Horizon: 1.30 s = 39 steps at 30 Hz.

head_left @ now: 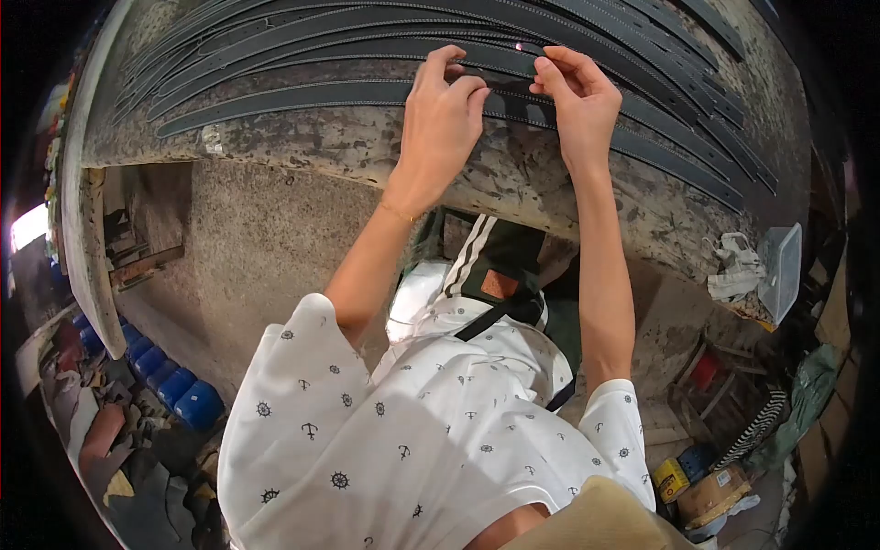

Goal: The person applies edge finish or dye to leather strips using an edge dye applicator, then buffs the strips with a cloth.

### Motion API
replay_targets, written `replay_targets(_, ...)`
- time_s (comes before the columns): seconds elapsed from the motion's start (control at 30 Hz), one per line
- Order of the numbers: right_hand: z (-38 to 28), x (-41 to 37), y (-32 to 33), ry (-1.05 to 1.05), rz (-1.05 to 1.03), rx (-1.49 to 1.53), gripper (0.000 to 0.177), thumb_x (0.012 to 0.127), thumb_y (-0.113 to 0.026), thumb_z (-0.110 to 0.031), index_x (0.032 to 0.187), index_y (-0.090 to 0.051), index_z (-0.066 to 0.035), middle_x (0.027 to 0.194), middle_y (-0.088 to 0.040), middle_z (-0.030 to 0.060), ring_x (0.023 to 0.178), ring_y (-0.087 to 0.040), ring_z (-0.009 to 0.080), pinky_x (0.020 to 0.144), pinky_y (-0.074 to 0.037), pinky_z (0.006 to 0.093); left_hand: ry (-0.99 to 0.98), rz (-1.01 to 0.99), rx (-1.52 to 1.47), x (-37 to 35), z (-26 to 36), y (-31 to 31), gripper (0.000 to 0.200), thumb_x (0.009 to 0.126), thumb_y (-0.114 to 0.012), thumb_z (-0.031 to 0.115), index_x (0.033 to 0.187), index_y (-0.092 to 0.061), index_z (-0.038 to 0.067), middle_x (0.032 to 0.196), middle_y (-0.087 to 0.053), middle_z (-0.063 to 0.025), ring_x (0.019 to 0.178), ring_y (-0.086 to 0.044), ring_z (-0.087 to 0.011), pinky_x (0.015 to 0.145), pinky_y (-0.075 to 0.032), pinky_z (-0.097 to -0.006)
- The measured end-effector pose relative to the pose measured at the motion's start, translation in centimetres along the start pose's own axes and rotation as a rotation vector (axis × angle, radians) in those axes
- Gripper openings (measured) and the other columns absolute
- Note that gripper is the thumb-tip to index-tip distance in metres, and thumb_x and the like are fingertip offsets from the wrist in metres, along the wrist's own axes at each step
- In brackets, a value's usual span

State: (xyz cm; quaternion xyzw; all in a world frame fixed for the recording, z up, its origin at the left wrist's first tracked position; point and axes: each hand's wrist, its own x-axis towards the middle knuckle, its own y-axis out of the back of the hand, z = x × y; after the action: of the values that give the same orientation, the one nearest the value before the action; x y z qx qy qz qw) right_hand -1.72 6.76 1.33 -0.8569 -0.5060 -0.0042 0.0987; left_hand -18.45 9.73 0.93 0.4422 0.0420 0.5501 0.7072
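1. Straps of dark grey stitched leather [275, 55] lie fanned side by side across a stained, mottled grey-brown desk [367, 151]. One dark strap with pale stitching [510, 93] runs between the two grips.
2. The left hand [445, 110] has its grip closed, thumb and fingertips pinched on that strap. The right hand [577, 101] pinches the same strap just to the right of the left grip, with only a short bare stretch between them.
3. As I judge it, the work goes best with the two grips close together, so the short span between them lies flat and taut.
4. Pressing with the finger pads rather than the nails should spare the leather surface. Raised wrists would keep the forearms off the desk edge nearer than the grips.
5. The strap should hold its line with the neighbours beyond the grips, or the fan will be disturbed.
6. The backs of both hands cover the contact points, so I cannot tell whether something small is held against the strap.
7. A tiny bright glint just above the right grip is too small to identify.
8. Whether the pinched strap is the nearest one or the next beyond it is unclear.
9. The strap ends far left and right of the grips run into the dark rim of the view.
10. A crumpled white rag [733, 266] and a clear plastic tub [785, 270] sit low and far to the right of the grips.
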Motion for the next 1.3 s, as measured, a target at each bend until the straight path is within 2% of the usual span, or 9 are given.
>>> replay_targets(0.03,-0.1,-0.2,0.1,-0.014,0.002,-0.001,0.019,0.091,-0.073,-0.006,0.107,-0.071,0.004,0.088,-0.071,0.0051,0.073,-0.066,0.0099,0.067,-0.055,0.0238,-0.035,0.065,0.035,-0.4,0.1,0.0,0.014,0.086,-0.073,0.006,0.096,-0.071,-0.003,0.126,-0.057,-0.0178,0.096,-0.067,-0.0296,0.083,-0.054,-0.0390)
replay_targets(0.13,-0.2,-0.4,-0.1,-0.007,-0.008,-0.071,0.018,0.091,-0.072,-0.007,0.106,-0.071,0.004,0.089,-0.071,0.0053,0.073,-0.066,0.0096,0.067,-0.054,0.0233,0.033,0.102,0.049,-1.2,0.4,0.1,0.011,0.086,-0.072,0.004,0.094,-0.070,-0.003,0.123,-0.057,-0.0177,0.099,-0.066,-0.0302,0.083,-0.054,-0.0385)
replay_targets(0.27,-0.3,-0.5,-0.1,-0.043,-0.024,-0.070,0.017,0.092,-0.072,-0.006,0.106,-0.071,0.003,0.088,-0.070,0.0051,0.073,-0.065,0.0090,0.067,-0.054,0.0220,0.093,0.093,0.041,-1.1,0.9,0.1,0.012,0.085,-0.074,0.006,0.092,-0.070,-0.003,0.121,-0.058,-0.0175,0.102,-0.065,-0.0308,0.083,-0.053,-0.0390)
replay_targets(0.53,-0.5,-0.6,-0.8,-0.083,-0.023,-0.150,0.013,0.091,-0.071,-0.003,0.103,-0.072,0.002,0.088,-0.069,0.0034,0.073,-0.064,0.0074,0.066,-0.053,0.0204,0.097,0.110,0.066,-0.8,1.2,-0.6,0.014,0.080,-0.076,0.002,0.092,-0.071,0.001,0.116,-0.061,-0.0139,0.092,-0.063,-0.0264,0.081,-0.053,-0.0366)
replay_targets(0.63,-0.3,-0.6,-1.0,-0.058,-0.019,-0.260,0.011,0.088,-0.071,-0.001,0.099,-0.073,0.002,0.087,-0.070,0.0036,0.072,-0.064,0.0068,0.065,-0.051,0.0200,0.116,0.117,0.047,-0.9,1.3,-0.6,0.013,0.079,-0.076,0.001,0.091,-0.071,0.001,0.116,-0.061,-0.0134,0.089,-0.064,-0.0258,0.079,-0.053,-0.0359)
replay_targets(0.73,-0.3,-0.7,-1.0,0.046,-0.124,-0.366,0.010,0.083,-0.070,0.003,0.093,-0.073,0.002,0.083,-0.070,0.0035,0.068,-0.064,0.0072,0.063,-0.051,0.0213,0.115,0.127,0.027,-1.0,1.1,-0.6,0.013,0.079,-0.075,-0.001,0.091,-0.070,0.001,0.116,-0.061,-0.0129,0.086,-0.064,-0.0250,0.076,-0.053,-0.0350)
replay_targets(0.87,-0.2,-0.5,-1.0,0.031,-0.161,-0.386,0.008,0.082,-0.070,0.002,0.089,-0.073,0.001,0.079,-0.069,0.0035,0.065,-0.064,0.0080,0.060,-0.050,0.0217,0.096,0.141,-0.012,-1.0,0.8,-0.6,0.014,0.078,-0.074,-0.002,0.091,-0.070,0.002,0.116,-0.061,-0.0124,0.085,-0.065,-0.0240,0.074,-0.053,-0.0343)
replay_targets(0.93,-0.2,-0.5,-0.9,0.126,-0.205,-0.449,0.008,0.079,-0.071,0.001,0.087,-0.073,0.000,0.077,-0.069,0.0039,0.063,-0.063,0.0083,0.058,-0.049,0.0217,0.114,0.121,-0.010,-0.9,1.0,-0.3,0.014,0.078,-0.075,-0.002,0.091,-0.070,0.002,0.116,-0.061,-0.0124,0.085,-0.065,-0.0238,0.075,-0.054,-0.0342)
replay_targets(1.3,-0.3,-0.6,-1.1,0.103,-0.209,-0.485,0.007,0.078,-0.071,0.000,0.085,-0.073,-0.001,0.073,-0.067,0.0036,0.059,-0.059,0.0088,0.056,-0.047,0.0224,0.144,0.099,-0.013,-1.0,1.0,-0.3,0.014,0.078,-0.074,-0.002,0.091,-0.070,0.003,0.117,-0.061,-0.0120,0.084,-0.066,-0.0228,0.074,-0.054,-0.0333)
